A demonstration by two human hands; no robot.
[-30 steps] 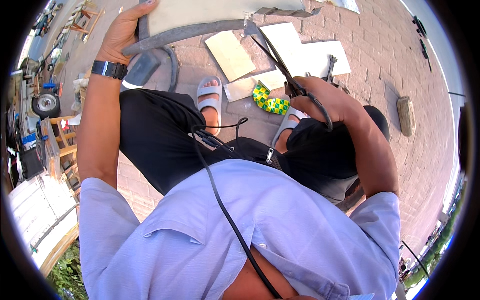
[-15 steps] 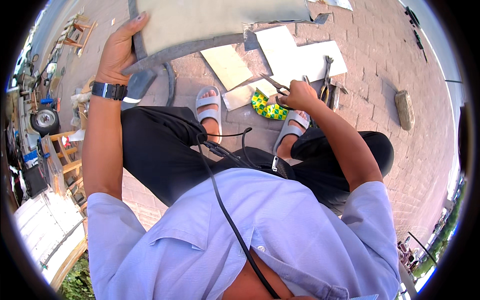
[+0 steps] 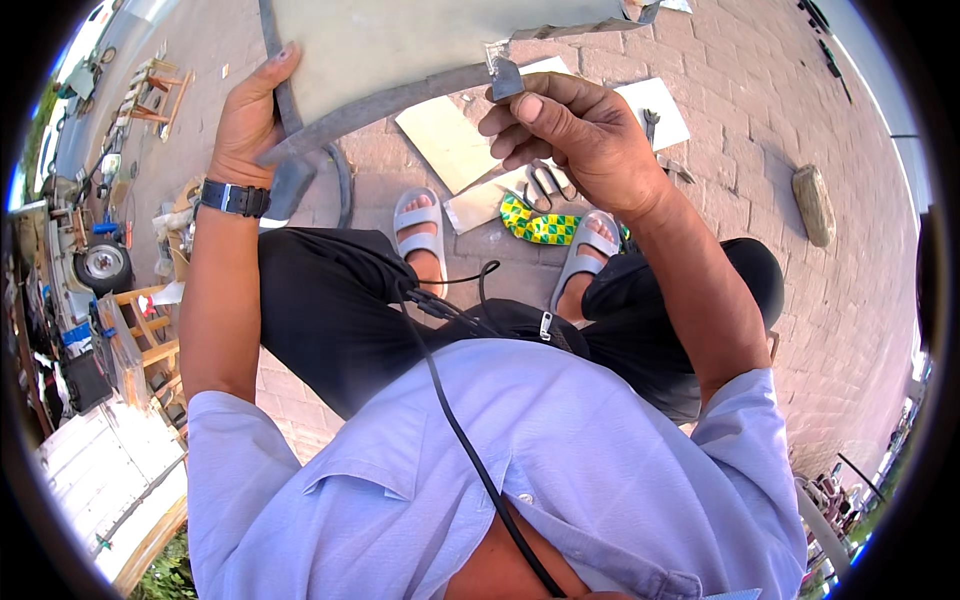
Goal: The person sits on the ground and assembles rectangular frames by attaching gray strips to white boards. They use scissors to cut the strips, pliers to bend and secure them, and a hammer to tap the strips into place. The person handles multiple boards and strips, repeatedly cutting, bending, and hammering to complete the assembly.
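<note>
My left hand [image 3: 248, 125] grips the corner of a large pale panel [image 3: 400, 45] edged with grey strip, its thumb on the near side. At the panel's lower right corner, my right hand [image 3: 600, 140] pinches a small grey flap [image 3: 507, 78] between thumb and forefinger; the other fingers curl loosely. On the ground below that hand lie scissors [image 3: 545, 188], their dark handle loops showing and the rest partly hidden. Against them rests a yellow-and-green checked packet [image 3: 538, 222].
A beige board [image 3: 447, 142] and a white board [image 3: 665, 112] lie on brick paving, with pliers [image 3: 652, 124] on the white one. Sandalled feet stand close by. A rough block [image 3: 814, 205] sits to the right; a wheel [image 3: 103, 262] and wooden stool [image 3: 155, 95] are at left.
My right hand has left the scissors on the ground and risen up and left to the panel's corner, taking hold of the grey flap. My left hand keeps its grip.
</note>
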